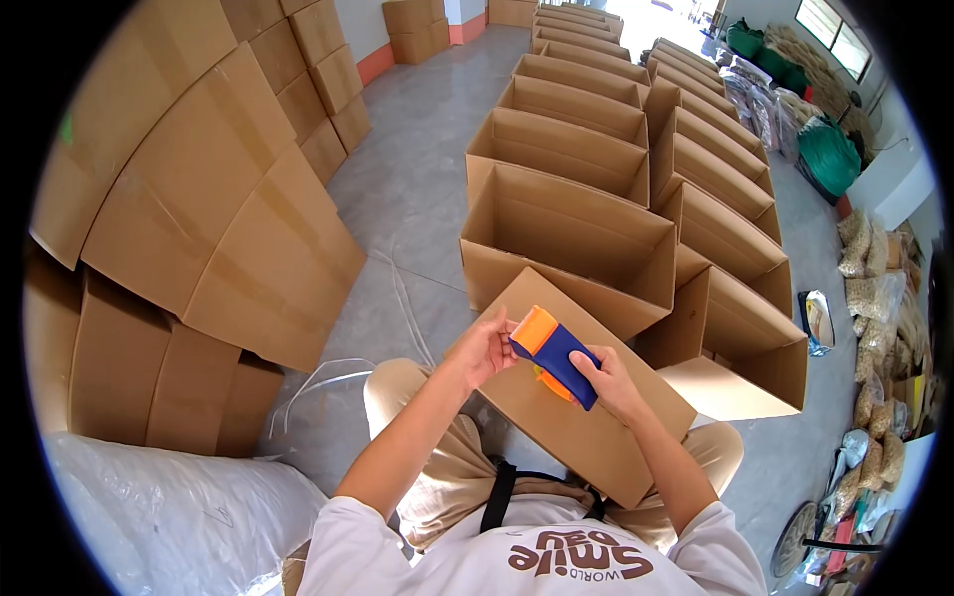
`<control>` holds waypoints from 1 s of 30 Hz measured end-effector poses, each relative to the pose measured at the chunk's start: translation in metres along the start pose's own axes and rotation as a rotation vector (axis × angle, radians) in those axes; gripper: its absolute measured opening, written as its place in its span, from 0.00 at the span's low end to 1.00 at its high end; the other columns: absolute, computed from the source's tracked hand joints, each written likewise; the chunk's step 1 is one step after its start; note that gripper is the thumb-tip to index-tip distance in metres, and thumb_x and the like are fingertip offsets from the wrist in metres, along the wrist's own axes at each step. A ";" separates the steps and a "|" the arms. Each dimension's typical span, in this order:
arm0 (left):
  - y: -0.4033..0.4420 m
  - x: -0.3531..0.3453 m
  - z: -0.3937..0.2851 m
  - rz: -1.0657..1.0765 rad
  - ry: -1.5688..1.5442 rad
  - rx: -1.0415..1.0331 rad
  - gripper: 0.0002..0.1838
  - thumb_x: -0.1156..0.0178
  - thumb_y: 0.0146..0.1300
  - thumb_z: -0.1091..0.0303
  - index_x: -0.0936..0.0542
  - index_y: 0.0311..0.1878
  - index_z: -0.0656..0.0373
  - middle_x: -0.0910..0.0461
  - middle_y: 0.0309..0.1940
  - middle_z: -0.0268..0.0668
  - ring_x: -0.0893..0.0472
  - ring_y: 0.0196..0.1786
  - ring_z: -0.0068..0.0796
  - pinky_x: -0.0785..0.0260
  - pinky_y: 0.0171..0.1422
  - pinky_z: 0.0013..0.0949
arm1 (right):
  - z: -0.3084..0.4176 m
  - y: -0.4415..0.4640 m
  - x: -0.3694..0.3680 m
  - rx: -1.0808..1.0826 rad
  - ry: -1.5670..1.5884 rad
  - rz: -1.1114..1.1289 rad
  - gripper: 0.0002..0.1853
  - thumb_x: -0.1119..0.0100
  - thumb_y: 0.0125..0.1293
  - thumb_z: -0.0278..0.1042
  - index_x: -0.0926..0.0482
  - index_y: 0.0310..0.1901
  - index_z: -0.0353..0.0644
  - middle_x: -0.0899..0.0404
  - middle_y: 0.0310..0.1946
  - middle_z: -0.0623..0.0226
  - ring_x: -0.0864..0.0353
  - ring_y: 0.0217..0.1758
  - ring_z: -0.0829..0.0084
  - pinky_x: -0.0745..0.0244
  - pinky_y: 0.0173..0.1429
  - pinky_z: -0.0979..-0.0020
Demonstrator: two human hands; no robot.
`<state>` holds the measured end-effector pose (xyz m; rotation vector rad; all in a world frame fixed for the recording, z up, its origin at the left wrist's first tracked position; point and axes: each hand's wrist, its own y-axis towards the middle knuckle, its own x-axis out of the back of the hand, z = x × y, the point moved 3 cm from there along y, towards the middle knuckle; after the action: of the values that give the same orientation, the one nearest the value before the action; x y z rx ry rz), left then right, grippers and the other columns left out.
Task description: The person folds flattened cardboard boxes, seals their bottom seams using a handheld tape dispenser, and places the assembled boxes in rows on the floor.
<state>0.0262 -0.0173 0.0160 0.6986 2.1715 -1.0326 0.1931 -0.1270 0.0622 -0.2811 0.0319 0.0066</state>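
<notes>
Grey floor; our right fingers grip the dispenser, left fingers curl beside it, pinch unclear: likely readying it; steadiness needed next.

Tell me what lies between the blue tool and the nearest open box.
In the head view, the brown cardboard box beneath the blue tool shows between them.

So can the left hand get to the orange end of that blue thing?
Yes, most likely: the left hand is right by the orange end, with nothing seen blocking it. The right hand grips the blue part, leaving that end free.
</notes>
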 end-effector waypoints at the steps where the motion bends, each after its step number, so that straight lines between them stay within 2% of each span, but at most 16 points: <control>1: -0.002 -0.002 -0.001 0.027 0.003 -0.006 0.07 0.42 0.64 0.66 0.22 0.34 0.59 0.23 0.25 0.29 0.29 0.23 0.18 0.34 0.29 0.21 | -0.001 0.000 0.001 0.000 -0.007 0.000 0.21 0.50 0.68 0.48 0.23 0.40 0.33 0.23 0.21 0.68 0.26 0.16 0.81 0.32 0.21 0.80; 3: 0.000 0.001 -0.002 0.054 0.005 -0.011 0.07 0.41 0.63 0.67 0.23 0.35 0.60 0.23 0.25 0.30 0.29 0.22 0.19 0.35 0.28 0.21 | 0.000 0.000 0.000 -0.005 -0.013 -0.001 0.21 0.50 0.68 0.47 0.23 0.40 0.33 0.23 0.21 0.68 0.26 0.17 0.81 0.32 0.21 0.80; 5: 0.014 0.024 -0.005 -0.040 0.148 -0.128 0.07 0.39 0.61 0.67 0.23 0.36 0.60 0.24 0.24 0.30 0.29 0.22 0.19 0.36 0.25 0.21 | -0.001 0.000 0.001 -0.010 -0.020 -0.002 0.21 0.50 0.68 0.47 0.23 0.40 0.32 0.23 0.21 0.68 0.26 0.17 0.81 0.32 0.22 0.80; 9: 0.021 0.067 -0.040 -0.029 0.250 -0.200 0.08 0.37 0.60 0.66 0.23 0.35 0.60 0.25 0.23 0.29 0.29 0.22 0.18 0.36 0.24 0.21 | -0.005 -0.003 0.004 0.006 -0.050 -0.017 0.20 0.50 0.69 0.47 0.23 0.40 0.33 0.24 0.21 0.69 0.26 0.17 0.82 0.32 0.22 0.80; 12: -0.007 0.039 -0.055 -0.028 0.306 -0.176 0.09 0.38 0.61 0.64 0.22 0.36 0.60 0.24 0.23 0.28 0.27 0.23 0.18 0.35 0.26 0.19 | -0.002 -0.006 0.001 -0.023 0.025 -0.021 0.20 0.50 0.69 0.46 0.23 0.41 0.33 0.24 0.21 0.70 0.26 0.18 0.83 0.32 0.22 0.80; 14: -0.009 0.013 -0.044 -0.009 0.329 -0.004 0.08 0.41 0.63 0.65 0.22 0.34 0.60 0.22 0.25 0.32 0.25 0.25 0.19 0.32 0.30 0.21 | -0.002 -0.005 0.002 -0.030 0.065 -0.029 0.20 0.49 0.69 0.46 0.23 0.41 0.33 0.24 0.21 0.70 0.26 0.18 0.83 0.32 0.22 0.81; 15: -0.006 0.004 -0.037 -0.008 0.329 -0.004 0.08 0.41 0.63 0.65 0.22 0.34 0.60 0.22 0.25 0.32 0.25 0.25 0.19 0.32 0.30 0.21 | -0.003 -0.004 0.003 -0.033 0.032 -0.018 0.20 0.49 0.68 0.46 0.23 0.42 0.33 0.24 0.21 0.70 0.26 0.18 0.83 0.32 0.22 0.81; 17: -0.004 -0.011 -0.014 0.123 0.185 0.106 0.08 0.43 0.65 0.67 0.21 0.35 0.62 0.21 0.27 0.33 0.24 0.27 0.20 0.30 0.33 0.21 | -0.004 -0.003 0.006 -0.041 -0.005 -0.014 0.20 0.49 0.68 0.45 0.23 0.43 0.32 0.24 0.21 0.70 0.26 0.18 0.83 0.32 0.22 0.81; 21: 0.005 0.001 -0.002 0.104 0.183 0.092 0.09 0.43 0.65 0.65 0.20 0.35 0.60 0.20 0.27 0.30 0.25 0.26 0.17 0.30 0.32 0.20 | -0.007 -0.004 0.006 -0.035 0.013 -0.003 0.20 0.49 0.68 0.45 0.23 0.43 0.32 0.24 0.21 0.71 0.26 0.18 0.83 0.31 0.22 0.81; 27: 0.001 -0.003 -0.007 0.112 0.185 0.060 0.06 0.45 0.65 0.70 0.22 0.32 0.59 0.23 0.26 0.31 0.26 0.25 0.18 0.31 0.33 0.20 | -0.006 -0.004 0.004 -0.015 0.036 -0.001 0.19 0.49 0.68 0.45 0.23 0.44 0.33 0.24 0.21 0.71 0.26 0.18 0.84 0.32 0.22 0.81; 30: 0.003 0.001 -0.010 0.035 0.192 0.020 0.09 0.45 0.66 0.65 0.23 0.32 0.58 0.24 0.25 0.29 0.27 0.24 0.17 0.31 0.32 0.20 | -0.009 -0.003 0.005 -0.006 0.009 -0.006 0.19 0.49 0.68 0.45 0.23 0.45 0.33 0.24 0.21 0.71 0.26 0.18 0.84 0.32 0.22 0.81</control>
<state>0.0242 -0.0075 0.0186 0.8739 2.3050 -1.0061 0.1981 -0.1322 0.0545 -0.2873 0.0399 -0.0006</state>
